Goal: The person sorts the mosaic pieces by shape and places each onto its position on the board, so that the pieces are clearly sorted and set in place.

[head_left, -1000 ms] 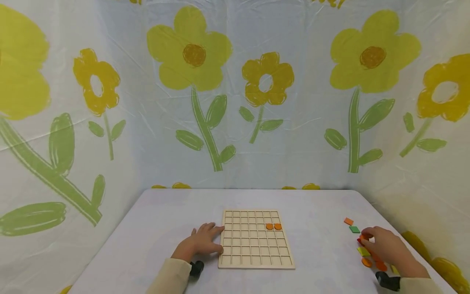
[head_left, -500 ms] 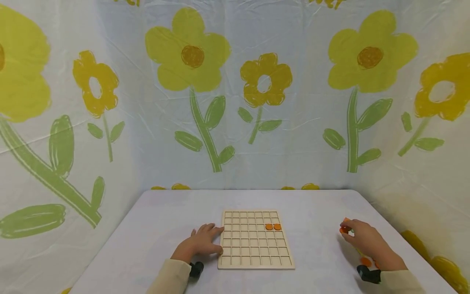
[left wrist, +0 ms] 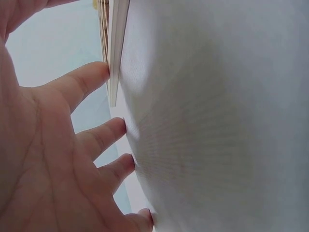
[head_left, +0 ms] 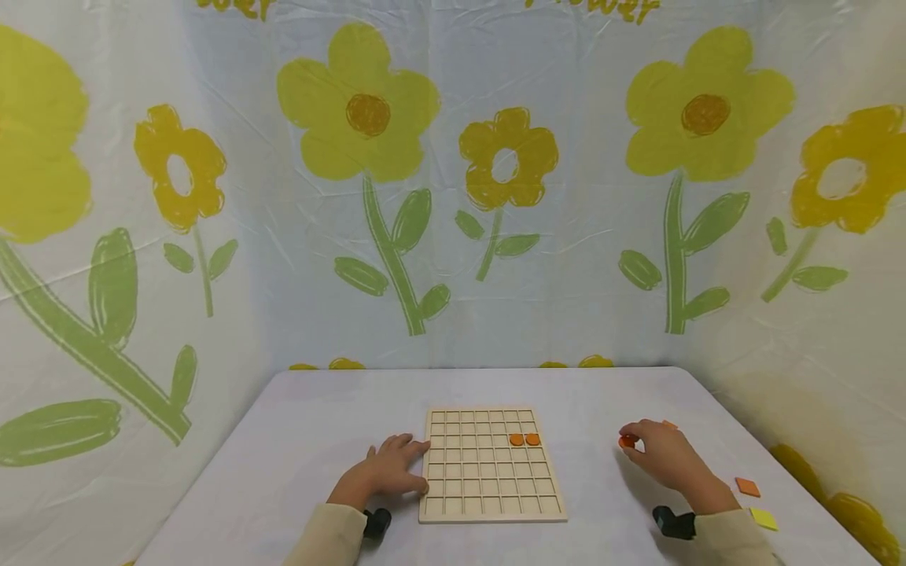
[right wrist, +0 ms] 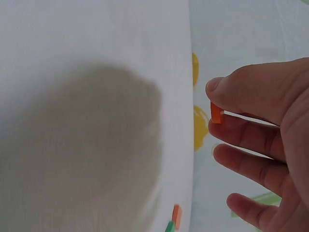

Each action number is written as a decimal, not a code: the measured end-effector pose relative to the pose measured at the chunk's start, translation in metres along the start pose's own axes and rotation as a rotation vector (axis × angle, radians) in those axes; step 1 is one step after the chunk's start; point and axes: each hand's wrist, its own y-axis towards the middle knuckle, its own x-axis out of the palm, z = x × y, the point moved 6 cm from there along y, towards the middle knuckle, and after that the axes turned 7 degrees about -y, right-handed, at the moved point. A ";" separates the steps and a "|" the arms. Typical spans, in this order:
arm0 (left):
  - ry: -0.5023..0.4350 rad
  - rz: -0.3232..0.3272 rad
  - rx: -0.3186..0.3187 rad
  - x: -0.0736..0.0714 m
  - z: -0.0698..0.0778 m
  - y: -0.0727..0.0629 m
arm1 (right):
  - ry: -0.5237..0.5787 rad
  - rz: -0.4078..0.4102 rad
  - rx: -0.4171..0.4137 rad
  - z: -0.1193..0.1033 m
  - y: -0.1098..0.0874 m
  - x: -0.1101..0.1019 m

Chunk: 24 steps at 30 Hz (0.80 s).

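Note:
A pale wooden grid board (head_left: pixel 493 519) lies on the table, with two orange discs (head_left: pixel 516 439) side by side in cells near its right edge. My left hand (head_left: pixel 388 469) lies at the board's left side, fingers spread. In the left wrist view, the index finger (left wrist: pixel 91 75) touches the board's edge (left wrist: pixel 116 53), and the other fingertips rest on the tabletop. To the right of the board, my right hand (head_left: pixel 668 456) pinches a small orange disc (right wrist: pixel 216 113) between thumb and index finger, above the table; its remaining fingers are loosely bent.
Behind the right hand, an orange tile (head_left: pixel 669 424) peeks out. An orange square tile (head_left: pixel 747 487) and a yellow tile (head_left: pixel 764 519) lie by the right forearm. In the right wrist view, a green piece (right wrist: pixel 170 226) shows at the bottom. A flowered curtain (head_left: pixel 453 330) surrounds the table.
My right hand has picked up the orange disc from the loose pieces at right and carried it leftward toward the board. My left hand keeps its place at the board.

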 end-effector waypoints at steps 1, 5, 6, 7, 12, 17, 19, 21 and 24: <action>-0.001 0.003 0.001 0.000 0.000 0.000 | -0.003 0.006 -0.003 -0.003 0.002 0.001; 0.001 0.009 0.005 0.001 -0.001 0.001 | -0.009 -0.033 0.023 -0.017 0.010 0.004; 0.002 0.010 0.006 0.001 -0.001 0.001 | -0.008 -0.045 0.033 -0.020 0.012 0.005; 0.002 0.010 0.006 0.001 -0.001 0.001 | -0.006 -0.059 0.043 -0.024 0.015 0.006; -0.002 0.003 0.009 0.001 -0.001 0.000 | 0.015 -0.088 0.068 -0.039 0.022 0.009; -0.003 -0.001 0.011 0.002 -0.001 0.000 | 0.017 -0.083 0.067 -0.052 0.028 0.011; -0.001 0.001 0.013 0.002 -0.001 -0.001 | 0.023 -0.075 0.066 -0.057 0.031 0.011; -0.001 0.005 0.014 0.002 -0.001 0.000 | 0.029 -0.066 0.060 -0.062 0.033 0.010; -0.002 0.009 0.014 0.001 -0.001 0.000 | 0.036 -0.056 0.052 -0.068 0.035 0.009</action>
